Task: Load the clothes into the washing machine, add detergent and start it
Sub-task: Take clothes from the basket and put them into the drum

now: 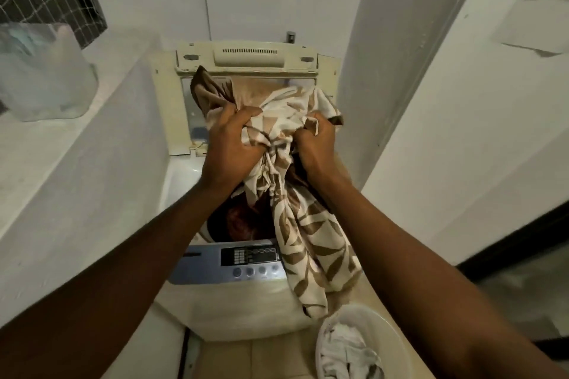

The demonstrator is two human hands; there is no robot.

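A top-loading washing machine (203, 295) stands in front of me with its lid (246, 63) raised against the back wall. Both hands grip a cream sheet with a brown leaf print (311, 234), bunched above the open drum. My left hand (229, 144) clutches the bunch on the left, my right hand (314, 144) on the right. The sheet's lower end hangs over the control panel (234, 264) and down the machine's front right. Dark reddish clothes (243, 221) lie inside the drum.
A white basin (391, 326) holding white clothes (348, 351) sits on the floor at the lower right. A clear plastic bag (43, 74) rests on the ledge (61, 151) to the left. A white pillar (381, 55) stands close on the machine's right.
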